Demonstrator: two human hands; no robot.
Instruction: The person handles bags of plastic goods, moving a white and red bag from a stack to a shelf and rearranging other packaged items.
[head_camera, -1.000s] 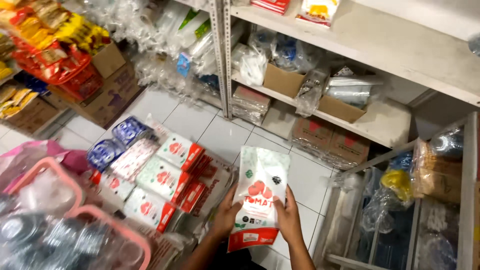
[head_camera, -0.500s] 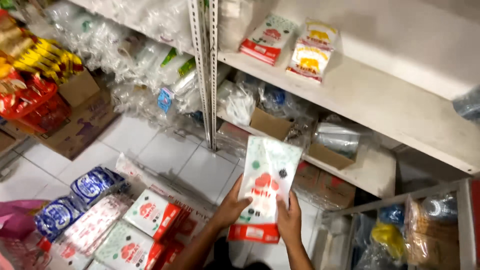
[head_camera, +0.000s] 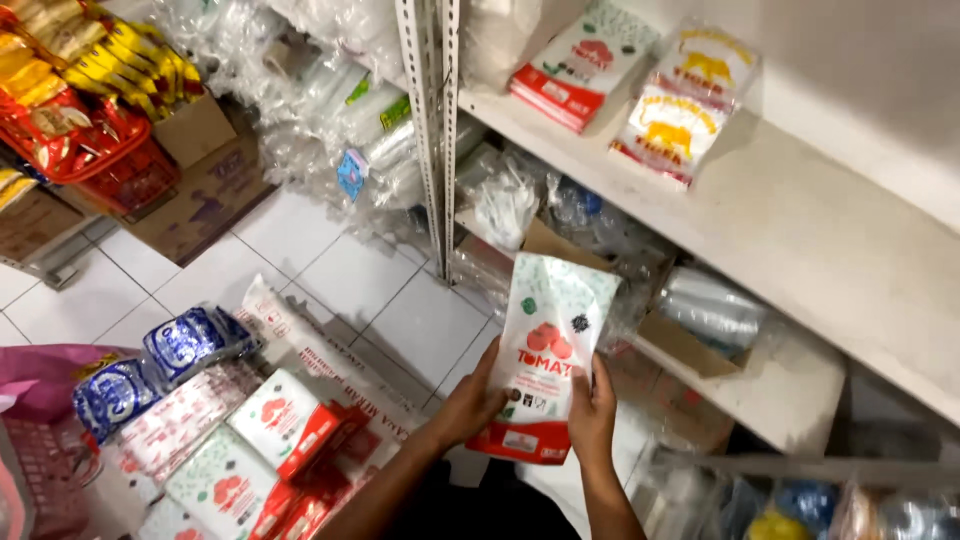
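In a shop aisle with white shelves and tiled floor, both hands, left hand and right hand, fingers closed on a white-and-red packet held upright below a matching shelved stack; a level, two-sided grip seems best.

Packet higher, nearer shelf

Packet stack cut off at bottom edge; pink basket at left.
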